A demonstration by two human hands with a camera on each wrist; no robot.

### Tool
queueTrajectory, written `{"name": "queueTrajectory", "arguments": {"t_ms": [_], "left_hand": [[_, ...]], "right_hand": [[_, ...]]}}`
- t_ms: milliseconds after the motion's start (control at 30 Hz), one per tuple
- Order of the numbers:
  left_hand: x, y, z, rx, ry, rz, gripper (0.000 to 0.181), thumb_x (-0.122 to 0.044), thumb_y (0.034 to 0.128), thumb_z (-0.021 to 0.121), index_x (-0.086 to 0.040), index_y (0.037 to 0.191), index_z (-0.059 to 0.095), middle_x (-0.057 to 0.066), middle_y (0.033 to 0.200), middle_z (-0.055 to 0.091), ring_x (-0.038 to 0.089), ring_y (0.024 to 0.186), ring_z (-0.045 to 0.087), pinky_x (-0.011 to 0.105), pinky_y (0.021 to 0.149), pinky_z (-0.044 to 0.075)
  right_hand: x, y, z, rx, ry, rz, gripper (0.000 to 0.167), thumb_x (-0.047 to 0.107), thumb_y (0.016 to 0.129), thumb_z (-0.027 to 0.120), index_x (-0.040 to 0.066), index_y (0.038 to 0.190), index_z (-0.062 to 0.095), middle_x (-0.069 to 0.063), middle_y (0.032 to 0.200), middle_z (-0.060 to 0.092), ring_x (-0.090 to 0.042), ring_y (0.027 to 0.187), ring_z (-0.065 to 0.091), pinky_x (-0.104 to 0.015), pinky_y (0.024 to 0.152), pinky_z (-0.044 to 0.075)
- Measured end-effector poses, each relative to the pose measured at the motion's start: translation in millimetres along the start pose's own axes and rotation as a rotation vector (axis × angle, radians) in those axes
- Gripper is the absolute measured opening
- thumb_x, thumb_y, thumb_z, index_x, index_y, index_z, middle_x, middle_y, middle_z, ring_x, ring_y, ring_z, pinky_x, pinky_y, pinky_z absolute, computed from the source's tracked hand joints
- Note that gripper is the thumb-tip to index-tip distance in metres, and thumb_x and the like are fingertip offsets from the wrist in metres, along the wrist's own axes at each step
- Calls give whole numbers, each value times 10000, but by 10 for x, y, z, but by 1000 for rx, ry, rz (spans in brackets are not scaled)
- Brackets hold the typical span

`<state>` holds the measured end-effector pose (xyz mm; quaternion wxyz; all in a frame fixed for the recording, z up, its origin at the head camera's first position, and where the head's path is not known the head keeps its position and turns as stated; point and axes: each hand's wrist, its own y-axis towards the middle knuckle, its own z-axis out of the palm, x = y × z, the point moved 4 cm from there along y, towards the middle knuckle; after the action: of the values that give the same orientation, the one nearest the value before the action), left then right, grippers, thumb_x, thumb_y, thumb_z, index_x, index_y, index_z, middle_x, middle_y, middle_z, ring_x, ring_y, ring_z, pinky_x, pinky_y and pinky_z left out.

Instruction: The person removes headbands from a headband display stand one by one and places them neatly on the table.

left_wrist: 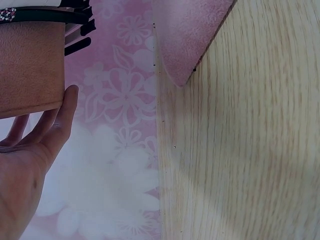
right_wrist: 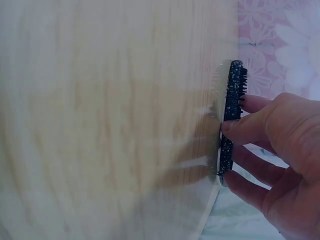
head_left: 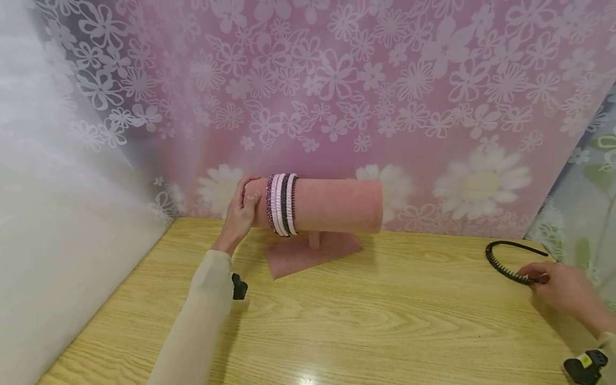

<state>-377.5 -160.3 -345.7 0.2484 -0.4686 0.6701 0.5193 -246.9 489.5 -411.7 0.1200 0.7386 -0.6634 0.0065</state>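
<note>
A pink headband stand [head_left: 339,206], a padded roll on a post with a flat base, stands on the table. Several headbands [head_left: 282,205], white, black and glittery, sit side by side round its left part. My left hand [head_left: 242,211] holds the roll's left end, thumb on the front; in the left wrist view its fingers lie along the roll's end [left_wrist: 32,70]. At the far right, my right hand [head_left: 560,283] pinches a black toothed headband [head_left: 500,266] by one side. The right wrist view shows that headband's glittery outer face [right_wrist: 232,107] between thumb and fingers.
The wood-grain table [head_left: 375,315] runs back to a pink flowered curtain [head_left: 327,91]. A whitish sheet [head_left: 62,176] hangs along the left, and a pale leaf-patterned one [head_left: 572,214] along the right.
</note>
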Motion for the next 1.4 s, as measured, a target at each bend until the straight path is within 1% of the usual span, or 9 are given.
{"name": "queueTrajectory", "arguments": {"t_ms": [267, 433, 533, 633, 733, 867, 1067, 1167, 1400], "left_hand": [[10, -2, 4, -1, 1, 4, 465, -419, 1047, 448, -297, 1495, 447, 154, 1506, 511, 403, 1256, 561, 616, 1040, 443], [3, -6, 10, 4, 5, -1, 463, -416, 1052, 442, -306, 1501, 439, 156, 1519, 506, 411, 1265, 559, 621, 1040, 444], [2, -9, 12, 8, 2, -7, 462, -417, 1052, 442, -314, 1503, 436, 158, 1515, 510, 413, 1258, 563, 622, 1033, 448], [8, -7, 12, 7, 3, -6, 464, -417, 1052, 442, -314, 1504, 436, 155, 1516, 513, 411, 1265, 560, 622, 1037, 445], [13, -4, 10, 4, 6, -7, 460, -421, 1053, 441, -320, 1502, 439, 150, 1517, 515, 409, 1266, 560, 622, 1032, 448], [21, 0, 9, 4, 6, -8, 456, -418, 1052, 438, -321, 1498, 441, 151, 1518, 515, 410, 1271, 556, 623, 1029, 451], [16, 5, 12, -1, 6, 5, 457, -416, 1052, 442, -307, 1495, 447, 143, 1524, 508, 400, 1284, 545, 617, 1043, 439], [19, 7, 12, 0, -1, 1, 460, -431, 1052, 443, -309, 1495, 446, 145, 1525, 503, 399, 1278, 548, 616, 1040, 442], [16, -3, 9, 10, -8, -16, 480, -477, 1050, 430, -331, 1506, 432, 157, 1527, 498, 412, 1264, 559, 626, 1027, 450]], "right_hand": [[-16, -40, -12, 40, 18, 52, 262, -84, 782, 652, -96, 1037, 711, -310, 920, 712, -468, 785, 680, -527, 635, 535], [-16, -57, -17, 36, 14, 51, 274, -88, 785, 668, -118, 1056, 697, -314, 918, 701, -448, 762, 672, -521, 615, 530], [-15, -68, -26, 11, 15, 45, 281, -64, 810, 672, -126, 1084, 682, -342, 946, 694, -454, 767, 677, -498, 583, 527], [9, -71, -41, -47, 15, 20, 264, -29, 849, 686, -117, 1098, 682, -366, 972, 689, -468, 774, 682, -436, 527, 509], [49, -71, -50, -117, 4, -9, 255, 41, 901, 697, -96, 1117, 689, -377, 984, 690, -462, 754, 680, -335, 449, 407], [198, -57, -111, -149, -7, -20, 356, 207, 975, 679, -92, 1169, 676, -405, 1055, 672, -445, 739, 674, -310, 441, 342], [445, 28, -260, -163, 0, -12, 518, 367, 998, 648, -97, 1227, 653, -432, 1172, 623, -307, 594, 632, -371, 474, 412], [562, 77, -320, -191, 14, -33, 537, 385, 985, 665, -82, 1249, 652, -406, 1173, 642, -322, 626, 648, -405, 492, 453], [865, 109, -412, -242, 57, -61, 510, 376, 979, 675, -7, 1314, 642, -359, 1189, 669, -109, 522, 511, -320, 487, 378]]}}
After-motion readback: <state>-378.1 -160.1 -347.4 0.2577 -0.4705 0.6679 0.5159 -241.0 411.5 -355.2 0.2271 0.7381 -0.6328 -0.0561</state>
